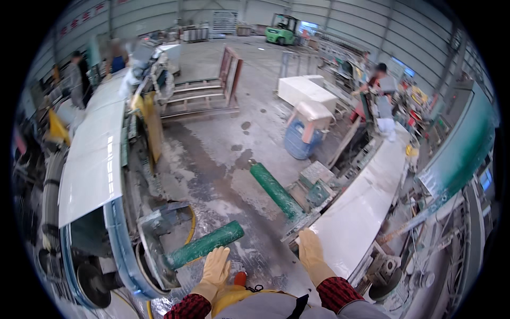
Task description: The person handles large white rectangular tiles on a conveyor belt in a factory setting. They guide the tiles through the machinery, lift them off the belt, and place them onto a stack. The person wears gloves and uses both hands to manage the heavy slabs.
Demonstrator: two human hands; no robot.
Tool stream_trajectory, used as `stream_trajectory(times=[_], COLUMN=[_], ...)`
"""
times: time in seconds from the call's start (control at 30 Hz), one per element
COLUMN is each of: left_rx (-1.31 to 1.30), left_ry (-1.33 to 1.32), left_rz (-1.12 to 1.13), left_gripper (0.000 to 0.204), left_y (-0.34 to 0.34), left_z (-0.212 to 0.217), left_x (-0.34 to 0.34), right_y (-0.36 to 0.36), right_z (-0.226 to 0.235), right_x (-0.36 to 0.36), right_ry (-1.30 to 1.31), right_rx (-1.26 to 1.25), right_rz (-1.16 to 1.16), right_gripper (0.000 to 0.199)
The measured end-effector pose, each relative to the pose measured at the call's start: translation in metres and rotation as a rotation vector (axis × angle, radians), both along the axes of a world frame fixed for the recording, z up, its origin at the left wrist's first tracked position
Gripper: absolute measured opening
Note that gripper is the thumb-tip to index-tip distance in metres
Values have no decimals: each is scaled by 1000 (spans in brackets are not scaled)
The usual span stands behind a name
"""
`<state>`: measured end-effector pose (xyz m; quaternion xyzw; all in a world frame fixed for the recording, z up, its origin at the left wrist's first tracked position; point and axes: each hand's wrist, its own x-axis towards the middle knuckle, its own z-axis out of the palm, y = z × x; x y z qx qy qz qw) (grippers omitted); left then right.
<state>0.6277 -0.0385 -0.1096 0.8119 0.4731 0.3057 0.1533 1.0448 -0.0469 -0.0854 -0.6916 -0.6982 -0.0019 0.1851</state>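
Observation:
My left hand (pixel 216 264), in a cream rubber glove, is held out flat with its fingers stretched and nothing in it. It is nearest to the green roller (pixel 212 242) sticking out from the left machine; I cannot tell whether the fingertips touch it. My right hand (pixel 311 251), gloved alike, has straight fingers at the near left corner of a glossy white slab (pixel 361 207). It seems to rest against the slab's edge without gripping. Beyond that hand, a second green roller (pixel 275 189) juts out from the right machine. Red checked sleeves cover both forearms.
A long white slab (pixel 95 154) lies along the left machine. Ahead stand a blue barrel (pixel 300 139), a white block (pixel 307 90) and a reddish metal rack (pixel 230 77). A yellow hose (pixel 191 226) curves by the left roller. People work far left and right; a green forklift (pixel 281 31) stands behind.

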Motion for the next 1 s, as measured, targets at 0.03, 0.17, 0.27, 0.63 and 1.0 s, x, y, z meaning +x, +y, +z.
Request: stream_trajectory(times=[0.03,0.17,0.27,0.63,1.0], left_rx=[12,5,-79,-886,-753], left_ry=[1,23,84,181,-325], left_rz=[36,156,243,1110,1413], left_gripper=[57,55,53,48,53], left_y=[-9,-62,-131,-495,-506], left_z=[2,12,17,-96,-70], left_x=[-5,-36,-73,-216,-246], right_y=[-3,-41,-77,-207,-200], right_z=[-2,-11,-26,-51,-58], right_x=[2,38,63,118,-50], right_ry=[17,-73,-83,116,83], right_rx=[-51,2,-61,222,-455], right_rz=[-12,19,-5,-50,6], right_gripper=[48,44,43,39,40])
